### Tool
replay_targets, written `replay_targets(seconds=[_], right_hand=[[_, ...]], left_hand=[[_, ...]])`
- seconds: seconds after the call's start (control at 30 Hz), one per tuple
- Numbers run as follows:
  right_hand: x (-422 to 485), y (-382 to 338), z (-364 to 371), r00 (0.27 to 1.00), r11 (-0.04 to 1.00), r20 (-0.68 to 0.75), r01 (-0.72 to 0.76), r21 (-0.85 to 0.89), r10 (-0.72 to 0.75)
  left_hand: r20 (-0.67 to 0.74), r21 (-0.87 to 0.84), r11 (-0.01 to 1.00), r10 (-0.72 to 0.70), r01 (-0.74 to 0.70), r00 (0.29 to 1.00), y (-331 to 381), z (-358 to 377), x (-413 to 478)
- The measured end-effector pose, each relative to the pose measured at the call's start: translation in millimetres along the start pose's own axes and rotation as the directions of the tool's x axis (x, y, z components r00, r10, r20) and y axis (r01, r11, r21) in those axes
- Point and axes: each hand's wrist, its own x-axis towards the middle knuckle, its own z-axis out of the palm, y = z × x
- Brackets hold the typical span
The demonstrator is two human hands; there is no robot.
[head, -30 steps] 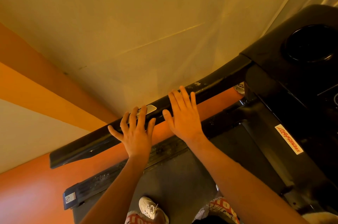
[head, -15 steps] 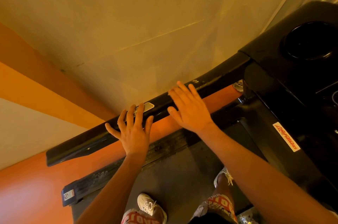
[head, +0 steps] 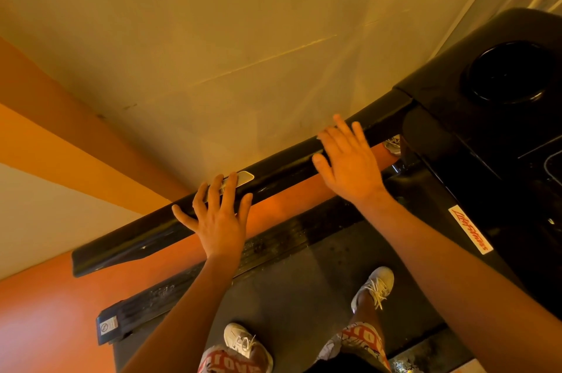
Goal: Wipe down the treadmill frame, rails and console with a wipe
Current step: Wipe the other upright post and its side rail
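Note:
A long black handrail [head: 146,235] of the treadmill runs diagonally from lower left up to the black console [head: 474,92] at the right. My left hand [head: 219,217] rests flat on the rail, fingers spread, fingertips over a small silver sensor plate [head: 244,177]. My right hand [head: 346,162] lies flat on the rail further right, near the console, fingers straight. A sliver of pale wipe [head: 318,137] may show at its fingertips; I cannot tell for sure.
The console has a round cup holder [head: 511,74] and a white logo sticker [head: 470,229]. Below lie the black side rail [head: 273,248] and the grey belt [head: 304,296], where my feet in pale sneakers stand. A cream and orange wall is close behind the handrail.
My right hand has slid up the handrail to the right, toward the console. My left hand has stayed on the sensor plate. My right foot has stepped forward.

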Motion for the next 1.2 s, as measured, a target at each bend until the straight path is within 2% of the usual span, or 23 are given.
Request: replay_targets(seconds=[0.13, 0.23, 0.33, 0.43, 0.57, 0.67, 0.77, 0.87, 1.0, 1.1, 1.2], right_hand=[[0, -31, 5, 0.985, 0.984, -0.002, -0.172, 0.05, 0.173], [-2, -51, 13, 0.996, 0.994, 0.023, -0.088, 0.064, 0.086], [1, -22, 4, 0.998, 0.999, 0.048, 0.048, 0.019, -0.049], [6, 10, -6, 1.0, 1.0, -0.001, 0.018, 0.0, -0.018], [4, -20, 1, 0.997, 0.997, -0.034, -0.064, 0.039, 0.065], [2, -31, 7, 0.998, 0.998, 0.033, 0.043, 0.048, -0.044], [6, 6, -4, 0.989, 0.991, 0.079, 0.128, -0.039, -0.124], [5, 36, -16, 0.998, 0.995, 0.028, 0.066, -0.073, -0.064], [-2, -4, 0, 0.996, 0.996, 0.001, -0.09, 0.004, 0.09], [-9, -15, 10, 0.999, 0.999, 0.027, -0.03, 0.028, 0.029], [-8, 12, 4, 0.997, 0.997, 0.053, 0.062, -0.043, -0.06]], left_hand=[[0.014, 0.001, 1.0, -0.002, 0.002, 1.0, -1, -1, 0], [0.02, -0.002, 1.0, -0.002, 0.002, 1.0, 1, -1, 0], [0.017, -0.003, 1.0, -0.001, 0.001, 1.0, 0, -1, 1], [0.014, -0.007, 1.0, 0.001, -0.001, 1.0, 0, -1, 0], [0.017, -0.008, 1.0, 0.001, 0.0, 1.0, 0, -1, 0], [0.028, -0.004, 1.0, -0.005, 0.005, 1.0, -1, -1, 0], [0.042, 0.004, 1.0, -0.004, 0.003, 0.999, -1, -2, 1], [0.044, 0.003, 1.0, -0.003, 0.003, 0.999, 0, -3, 1], [0.045, -0.003, 1.0, 0.0, 0.0, 0.999, 0, -4, 0], [0.048, -0.002, 1.0, 0.002, -0.002, 0.999, 0, -3, 0], [0.047, 0.003, 1.0, 0.0, 0.0, 0.999, -1, -3, 1]])
